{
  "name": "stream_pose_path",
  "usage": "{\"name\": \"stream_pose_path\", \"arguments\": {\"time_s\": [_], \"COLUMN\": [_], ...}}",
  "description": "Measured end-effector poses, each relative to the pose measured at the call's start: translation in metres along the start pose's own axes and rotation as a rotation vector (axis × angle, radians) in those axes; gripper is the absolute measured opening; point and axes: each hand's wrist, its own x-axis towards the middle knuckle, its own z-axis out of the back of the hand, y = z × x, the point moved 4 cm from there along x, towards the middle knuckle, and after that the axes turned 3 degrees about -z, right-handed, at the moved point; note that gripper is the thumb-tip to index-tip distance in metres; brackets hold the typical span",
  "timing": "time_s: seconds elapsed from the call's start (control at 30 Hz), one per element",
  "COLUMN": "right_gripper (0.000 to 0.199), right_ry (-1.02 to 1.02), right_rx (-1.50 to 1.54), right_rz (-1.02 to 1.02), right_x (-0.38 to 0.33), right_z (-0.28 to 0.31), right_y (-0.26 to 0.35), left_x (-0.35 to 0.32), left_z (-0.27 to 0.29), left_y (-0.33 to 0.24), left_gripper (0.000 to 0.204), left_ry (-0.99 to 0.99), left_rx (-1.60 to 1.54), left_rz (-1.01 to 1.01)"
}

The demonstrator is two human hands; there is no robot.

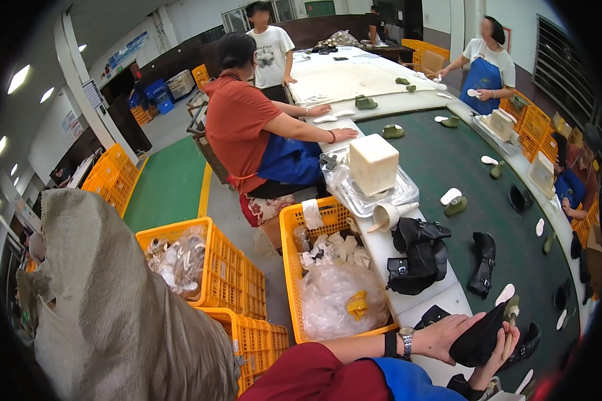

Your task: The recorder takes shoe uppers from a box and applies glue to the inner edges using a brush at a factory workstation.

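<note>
My left hand (440,336), with a watch on its wrist, is closed on a black boot (478,339), which is tilted and partly covered by my fingers. My right hand (500,353) is against the boot's other side, its fingers wrapped round a thin, pale-handled brush (508,345). A tufted greenish-white piece shows just above those fingers; whether it belongs to the brush I cannot tell. Beside my hands, a white sole (505,294) and a black buckled boot (530,341) lie on the green conveyor belt (435,160). More black boots (418,257) stand on the pale ledge.
Yellow crates (291,267) with plastic bags and scraps stand left of the ledge, near a large grey sack (107,301). A cream container (374,164) and a cup (388,215) sit on the ledge. A co-worker in red (241,127) sits ahead; others stand across the belt.
</note>
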Motion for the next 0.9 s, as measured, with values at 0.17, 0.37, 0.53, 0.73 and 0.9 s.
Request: {"name": "stream_pose_path", "arguments": {"time_s": [0.17,0.37,0.53,0.73,0.9], "right_gripper": [0.02,0.018,0.02,0.035,0.036], "right_ry": [-0.082,-0.268,-0.472,-0.786,-0.996], "right_rx": [0.05,0.009,0.032,0.119,0.1], "right_rz": [0.008,0.072,0.149,0.079,-0.027], "right_x": [-0.013,-0.038,-0.086,-0.163,-0.242], "right_z": [0.015,0.063,0.161,0.271,0.35], "right_y": [0.006,0.031,0.051,0.085,0.074], "left_x": [0.005,0.02,0.034,0.071,0.068], "left_z": [-0.013,-0.045,-0.093,-0.162,-0.248], "left_y": [-0.007,-0.021,0.001,-0.012,-0.006], "left_gripper": [0.091,0.081,0.083,0.076,0.073], "left_ry": [0.098,0.212,0.271,0.584,0.751], "left_rx": [0.046,-0.177,-0.312,-0.255,-0.489], "left_rz": [-0.049,0.03,0.19,0.252,0.256]}}
